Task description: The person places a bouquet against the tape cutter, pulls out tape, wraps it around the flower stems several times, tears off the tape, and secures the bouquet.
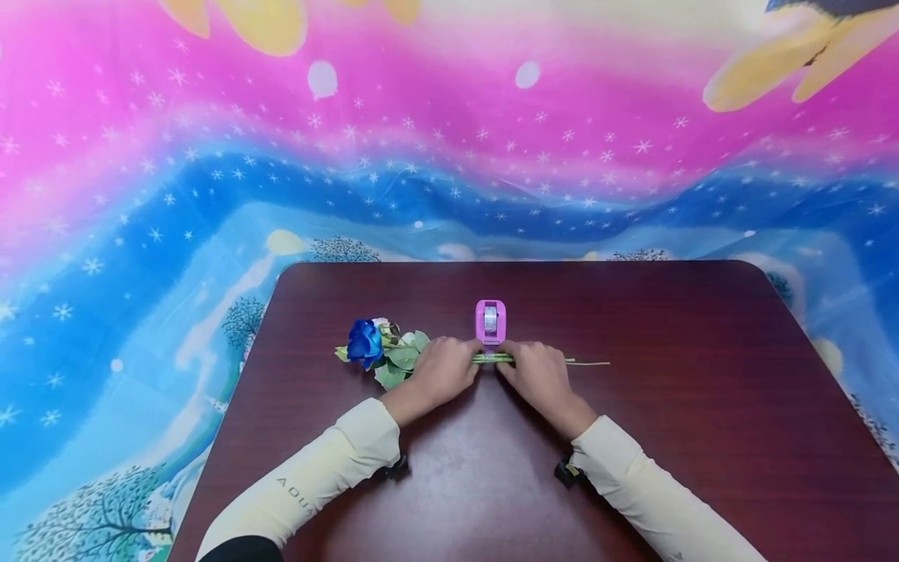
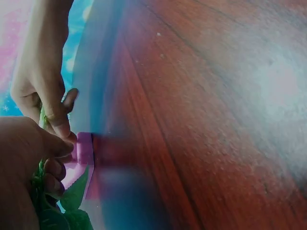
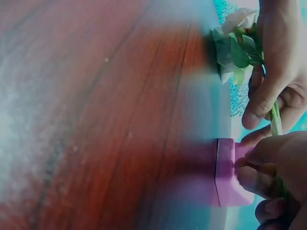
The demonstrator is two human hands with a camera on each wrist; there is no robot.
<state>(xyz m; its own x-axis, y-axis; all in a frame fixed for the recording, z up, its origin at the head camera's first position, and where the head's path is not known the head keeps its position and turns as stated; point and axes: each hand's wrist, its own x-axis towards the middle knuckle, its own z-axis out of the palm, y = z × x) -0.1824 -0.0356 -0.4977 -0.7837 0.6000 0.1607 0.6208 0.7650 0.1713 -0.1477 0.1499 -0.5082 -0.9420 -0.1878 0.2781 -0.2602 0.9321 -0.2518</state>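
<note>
Snowflake-printed pink and blue cloth (image 1: 449, 168) hangs behind a glossy table (image 1: 702, 421).

Head view faces down; 2 nearer wrist views share hands (image 1: 444, 365).

I have the table (image 1: 730, 406) mid-scene, backdrop (image 1: 449, 125) behind its far edge and down the left and right sides. Flowers lie crosswise on the far half: rose head (image 1: 365, 343) at the left end, leaves (image 1: 403, 357) right of it, stems (image 1: 495, 358) running right. Left hand (image 1: 448, 365) on the stems just right of the leaves, right hand (image 1: 539, 375) farther right, short gap between. Stem ends stick out right of that. Tape dispenser (image 1: 490, 339) just far of the gap, tape roll (image 1: 491, 318) in it; can't tell if fingers touch it.
</note>
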